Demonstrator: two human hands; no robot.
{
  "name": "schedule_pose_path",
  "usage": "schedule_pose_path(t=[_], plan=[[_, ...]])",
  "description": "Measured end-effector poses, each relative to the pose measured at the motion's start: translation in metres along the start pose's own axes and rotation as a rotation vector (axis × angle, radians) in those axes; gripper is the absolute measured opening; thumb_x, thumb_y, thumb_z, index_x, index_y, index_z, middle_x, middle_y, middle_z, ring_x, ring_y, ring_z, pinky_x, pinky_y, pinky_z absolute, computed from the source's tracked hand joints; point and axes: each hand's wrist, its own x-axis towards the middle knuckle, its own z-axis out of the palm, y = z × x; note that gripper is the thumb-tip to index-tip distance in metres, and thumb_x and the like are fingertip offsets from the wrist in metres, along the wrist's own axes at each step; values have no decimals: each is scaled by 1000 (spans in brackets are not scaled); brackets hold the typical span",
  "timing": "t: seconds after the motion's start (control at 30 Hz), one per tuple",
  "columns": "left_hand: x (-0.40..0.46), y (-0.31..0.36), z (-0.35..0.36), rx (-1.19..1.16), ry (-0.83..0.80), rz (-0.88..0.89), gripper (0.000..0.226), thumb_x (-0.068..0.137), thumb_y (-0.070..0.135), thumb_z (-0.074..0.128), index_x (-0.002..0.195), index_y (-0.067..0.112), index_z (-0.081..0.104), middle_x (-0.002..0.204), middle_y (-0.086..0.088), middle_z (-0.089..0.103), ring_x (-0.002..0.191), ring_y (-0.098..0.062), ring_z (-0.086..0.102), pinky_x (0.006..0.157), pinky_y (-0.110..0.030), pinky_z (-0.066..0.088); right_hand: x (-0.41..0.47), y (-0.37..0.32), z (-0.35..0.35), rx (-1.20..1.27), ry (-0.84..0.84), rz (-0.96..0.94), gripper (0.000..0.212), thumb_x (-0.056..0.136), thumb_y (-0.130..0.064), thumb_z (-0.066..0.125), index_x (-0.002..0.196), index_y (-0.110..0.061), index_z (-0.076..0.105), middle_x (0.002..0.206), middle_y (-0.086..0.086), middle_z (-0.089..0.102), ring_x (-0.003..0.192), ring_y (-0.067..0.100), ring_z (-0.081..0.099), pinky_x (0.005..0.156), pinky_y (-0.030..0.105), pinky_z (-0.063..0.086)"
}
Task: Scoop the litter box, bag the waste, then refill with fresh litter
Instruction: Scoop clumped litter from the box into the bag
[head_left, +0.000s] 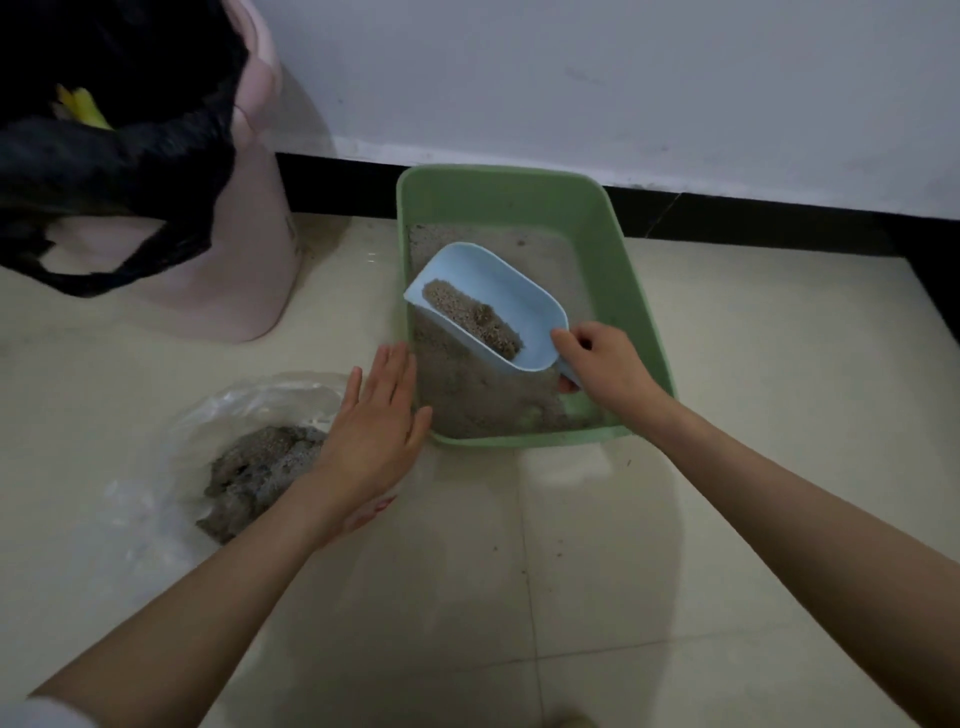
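A green litter box (631, 270) stands on the floor against the wall, with grey litter (478, 395) across its bottom. My right hand (605, 364) grips the handle of a light blue scoop (511, 291) held over the box, with a small load of litter in it. My left hand (376, 431) hovers flat with straight fingers beside the box's left wall, above the edge of a clear plastic bag (244, 410) that lies on the floor holding a heap of clumped waste (254, 473).
A pink bin (234, 280) lined with a black bag (114, 150) stands at the left against the wall. A black skirting board (753, 218) runs behind the box. Pale floor tiles (519, 597) spread in front of me.
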Motion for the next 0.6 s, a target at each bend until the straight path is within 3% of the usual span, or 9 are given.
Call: schedule_pose_path(t=[0.13,0.2,0.33,0.43,0.5,0.6], plan=[[-62,-43,-14,-58,183,-118,63,88,31,28,144,4,23,155,-15,13,143,-25,-1,115,-44,4,-37,-29,25,-14,-135,-6,37,96,-28,47,87,6,58,61,12,57,39,3,54,52,25,43],[-94,-74,-15,-52,247,-252,61,86,24,41,140,-2,30,150,-24,22,141,-37,12,111,-53,14,-51,-41,42,-112,-240,-26,35,96,-30,47,81,-1,59,54,5,58,38,2,53,51,21,43],[-141,-124,-16,-85,231,-575,71,86,18,61,142,-5,23,148,-29,22,138,-42,17,109,-56,22,-63,-66,75,-410,-420,-83,41,98,-34,42,68,-9,54,51,4,58,41,7,55,55,25,44],[-153,-135,-18,-322,186,-697,81,86,29,63,145,-1,17,148,-24,26,137,-35,25,110,-45,26,-65,-89,93,-589,-432,-152,47,97,-39,41,59,-11,47,53,3,51,56,22,54,58,31,44],[-152,-135,-18,-384,175,-725,75,85,32,63,143,1,26,144,-21,37,131,-34,37,105,-39,31,-67,-108,100,-701,-392,-226,41,96,-42,42,67,-13,47,63,3,50,66,25,53,58,31,39],[-149,-133,-16,-369,253,-731,41,86,19,62,123,1,53,126,-20,57,116,-34,52,95,-34,38,-73,-133,104,-899,-369,-391,31,94,-43,46,99,-12,52,94,8,58,82,27,55,65,31,36]])
